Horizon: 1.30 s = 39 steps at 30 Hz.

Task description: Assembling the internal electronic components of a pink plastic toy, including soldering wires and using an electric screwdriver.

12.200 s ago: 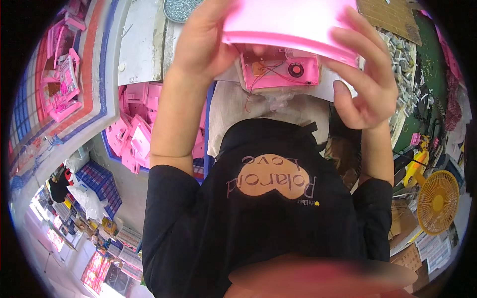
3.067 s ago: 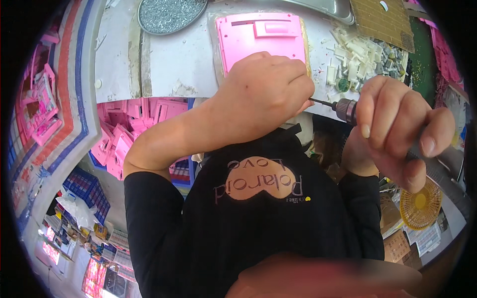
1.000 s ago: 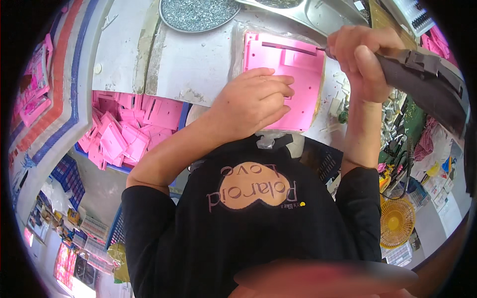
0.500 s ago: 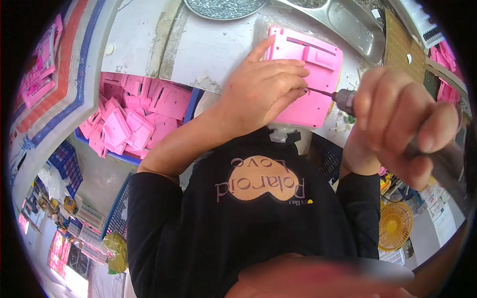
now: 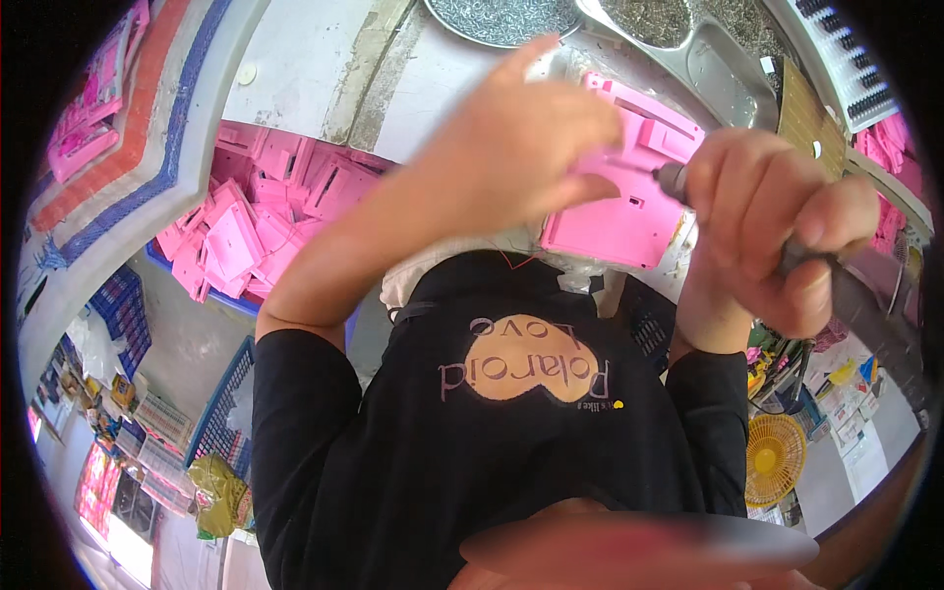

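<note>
White workbench across the top; below its edge, to the left, a heap of pink plastic panels. At the far side of the bench, a stainless steel compartment tray.

The workpiece: a pink plastic housing, lying flat near the bench's front edge, raised block upward.

Powered screwdriver slants in from the right. Right hand wraps it firmly, chuck toward the left hand. The left is over the housing's left side, blurred, thumb apart from the fingers; cannot tell whether it pinches anything.

Beyond, small silvery screws.

Smallest: the bit, smeared; screw on its tip or not, cannot tell.

Step in hand, my judgement: screw-driving, between holes or loading a screw. Next move calls for the bit square over a hole, housing held steady.
</note>
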Each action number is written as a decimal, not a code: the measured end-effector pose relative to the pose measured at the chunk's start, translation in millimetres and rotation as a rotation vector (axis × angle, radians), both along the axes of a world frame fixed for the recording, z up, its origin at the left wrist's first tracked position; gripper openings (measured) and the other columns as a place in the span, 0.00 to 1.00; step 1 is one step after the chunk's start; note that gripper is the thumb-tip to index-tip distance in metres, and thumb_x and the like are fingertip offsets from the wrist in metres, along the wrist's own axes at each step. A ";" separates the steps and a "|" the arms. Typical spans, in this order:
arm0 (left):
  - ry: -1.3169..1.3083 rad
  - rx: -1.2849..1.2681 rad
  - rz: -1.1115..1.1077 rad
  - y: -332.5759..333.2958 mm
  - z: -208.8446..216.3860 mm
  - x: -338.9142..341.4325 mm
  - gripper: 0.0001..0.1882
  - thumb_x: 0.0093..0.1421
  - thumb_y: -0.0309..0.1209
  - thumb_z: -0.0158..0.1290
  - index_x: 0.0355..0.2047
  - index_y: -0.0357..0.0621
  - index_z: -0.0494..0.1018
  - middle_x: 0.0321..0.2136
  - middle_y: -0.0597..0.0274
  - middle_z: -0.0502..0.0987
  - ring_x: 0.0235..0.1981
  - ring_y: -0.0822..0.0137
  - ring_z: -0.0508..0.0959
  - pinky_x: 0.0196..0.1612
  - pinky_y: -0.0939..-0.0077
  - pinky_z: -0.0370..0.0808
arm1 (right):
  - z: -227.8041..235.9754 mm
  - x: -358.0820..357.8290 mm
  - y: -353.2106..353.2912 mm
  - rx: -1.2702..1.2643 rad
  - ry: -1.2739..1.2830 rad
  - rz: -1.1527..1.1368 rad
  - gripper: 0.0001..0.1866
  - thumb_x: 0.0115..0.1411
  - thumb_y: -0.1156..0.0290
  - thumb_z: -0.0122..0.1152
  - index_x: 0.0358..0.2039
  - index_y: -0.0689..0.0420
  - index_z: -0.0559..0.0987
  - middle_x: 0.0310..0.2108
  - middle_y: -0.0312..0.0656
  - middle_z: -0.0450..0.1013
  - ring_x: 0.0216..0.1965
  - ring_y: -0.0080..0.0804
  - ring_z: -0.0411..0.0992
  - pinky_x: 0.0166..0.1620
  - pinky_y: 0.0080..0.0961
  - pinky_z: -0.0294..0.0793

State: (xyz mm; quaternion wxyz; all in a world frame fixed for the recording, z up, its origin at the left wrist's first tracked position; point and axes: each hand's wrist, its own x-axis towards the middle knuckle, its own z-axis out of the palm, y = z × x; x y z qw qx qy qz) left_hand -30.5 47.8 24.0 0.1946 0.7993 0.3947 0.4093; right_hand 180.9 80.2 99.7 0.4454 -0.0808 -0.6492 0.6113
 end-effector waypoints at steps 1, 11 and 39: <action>-0.030 0.025 0.060 20.8 -4.4 -13.5 0.11 0.55 0.37 0.67 0.29 0.46 0.78 0.28 0.63 0.82 0.33 0.60 0.83 0.52 0.56 0.75 | -5.2 0.9 5.5 0.008 0.022 -0.047 0.10 0.70 0.64 0.48 0.48 0.51 0.72 0.19 0.25 0.63 0.20 0.20 0.62 0.29 0.26 0.64; 0.404 0.070 0.417 71.3 -39.2 -44.0 0.05 0.56 0.31 0.60 0.31 0.43 0.79 0.42 0.59 0.76 0.53 0.56 0.71 0.60 0.40 0.61 | -57.8 -15.4 39.2 -0.090 0.077 -0.226 0.07 0.65 0.74 0.47 0.41 0.59 0.73 0.18 0.33 0.58 0.22 0.28 0.59 0.31 0.36 0.63; -0.060 0.145 0.034 -14.5 -26.8 -6.2 0.12 0.49 0.35 0.72 0.26 0.45 0.79 0.21 0.65 0.79 0.21 0.63 0.77 0.24 0.70 0.71 | -19.9 -17.5 7.3 -0.060 0.091 -0.083 0.11 0.70 0.68 0.48 0.49 0.55 0.74 0.19 0.28 0.62 0.21 0.21 0.59 0.30 0.26 0.60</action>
